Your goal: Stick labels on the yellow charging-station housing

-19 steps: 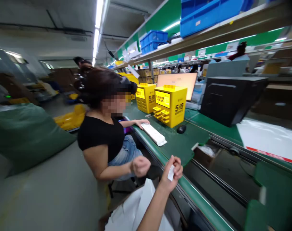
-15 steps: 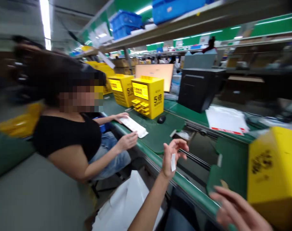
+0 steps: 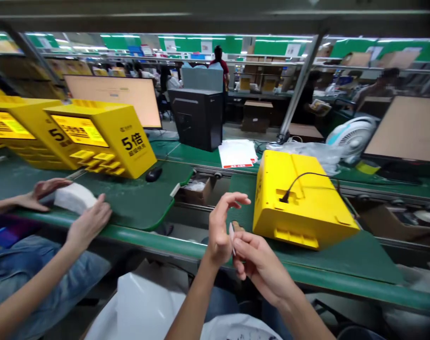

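My left hand (image 3: 220, 231) is raised over the front edge of the bench, fingers apart and loosely curved. A small white sticker (image 3: 231, 238) lies edge-on against its palm. My right hand (image 3: 259, 262) meets it from the right, thumb and fingers pinched at the sticker's edge. Close beyond my hands, a yellow cabinet (image 3: 303, 198) lies on the green mat with a black cable (image 3: 303, 177) plugged into it. A small tan piece (image 3: 239, 226) shows just behind my fingers, partly hidden.
At left, a co-worker's hands (image 3: 85, 224) hold a white package (image 3: 75, 197). Other yellow cabinets (image 3: 130, 141), a black mouse (image 3: 153, 174) and a monitor (image 3: 144, 101) stand behind it. White sheets (image 3: 236, 152), a black computer case (image 3: 197, 118) and a fan (image 3: 352, 137) are farther back.
The view has swung right. My right hand has come over to my left palm and now pinches the sticker there. The co-worker's hands have closed around the white package.
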`<state>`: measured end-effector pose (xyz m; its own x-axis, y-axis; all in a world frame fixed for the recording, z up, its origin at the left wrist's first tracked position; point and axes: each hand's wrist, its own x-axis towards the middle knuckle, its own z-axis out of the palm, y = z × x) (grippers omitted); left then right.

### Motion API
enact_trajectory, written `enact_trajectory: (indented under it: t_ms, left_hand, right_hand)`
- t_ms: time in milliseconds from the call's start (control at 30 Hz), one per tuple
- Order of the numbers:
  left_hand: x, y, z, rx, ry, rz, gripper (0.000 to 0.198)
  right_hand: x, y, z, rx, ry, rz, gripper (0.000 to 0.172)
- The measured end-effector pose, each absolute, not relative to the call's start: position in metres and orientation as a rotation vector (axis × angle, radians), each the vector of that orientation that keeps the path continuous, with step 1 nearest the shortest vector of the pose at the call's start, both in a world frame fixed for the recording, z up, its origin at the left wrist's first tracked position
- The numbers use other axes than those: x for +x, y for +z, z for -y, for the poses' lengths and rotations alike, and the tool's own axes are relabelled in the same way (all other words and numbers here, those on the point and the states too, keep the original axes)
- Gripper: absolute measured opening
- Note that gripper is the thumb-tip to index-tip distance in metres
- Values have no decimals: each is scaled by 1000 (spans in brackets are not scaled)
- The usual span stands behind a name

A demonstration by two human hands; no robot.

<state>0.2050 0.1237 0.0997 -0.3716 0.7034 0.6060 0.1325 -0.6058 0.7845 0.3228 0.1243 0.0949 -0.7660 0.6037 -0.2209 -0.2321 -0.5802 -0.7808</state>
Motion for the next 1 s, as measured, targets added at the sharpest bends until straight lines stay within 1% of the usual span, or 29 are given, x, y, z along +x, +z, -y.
enact_trajectory:
  t_ms: [67, 100, 200, 267, 300, 367, 433, 467, 567, 633, 667, 800, 867, 933, 1000]
  left_hand:
    - [225, 103, -131, 1332, 1972, -1053, 90]
    - [236, 106, -135, 1205, 1936, -996, 85]
    - [268, 117, -146, 746, 1776, -788, 70]
    - [286, 126, -151, 533, 1602, -691, 61]
    - [293, 129, -153, 453, 1513, -664, 57]
    - [304, 135, -156, 318, 1388, -628, 48]
    - [310, 138, -160, 250, 1343, -614, 42]
    - [312, 139, -162, 253, 1332, -617, 43]
    - [319, 138, -170, 327, 1280, -674, 54]
    - [324, 135, -175, 350, 1261, -719, 59]
    - [327, 134, -177, 354, 1258, -736, 60]
    - [335, 131, -179, 388, 1244, -803, 56]
    - [328, 132, -178, 537, 1366, -908, 45]
    - [311, 132, -182, 822, 1657, -1128, 33]
    - [287, 127, -195, 1120, 1905, -1426, 24]
  right_hand:
    - [336, 93, -132, -639, 2257, 1116, 41]
    - [344, 93, -136, -659, 2140, 1182, 39]
    - [372, 102, -151, -707, 1526, 1457, 27]
    - [395, 115, -164, -636, 1155, 1631, 27]
    - [407, 122, -172, -578, 1060, 1718, 29]
    - [426, 135, -187, -488, 1025, 1868, 35]
    - [439, 144, -198, -492, 1076, 1939, 33]
    - [443, 146, -202, -523, 1102, 1940, 29]
    - [448, 143, -205, -676, 1201, 1846, 19]
    - [447, 139, -203, -780, 1303, 1765, 21]
    - [448, 137, -201, -823, 1348, 1726, 21]
    - [458, 138, -203, -870, 1474, 1640, 12]
    - [471, 142, -215, -904, 1435, 1598, 14]
    - [485, 145, -235, -1024, 1207, 1513, 19]
    - [496, 142, -262, -1169, 958, 1426, 25]
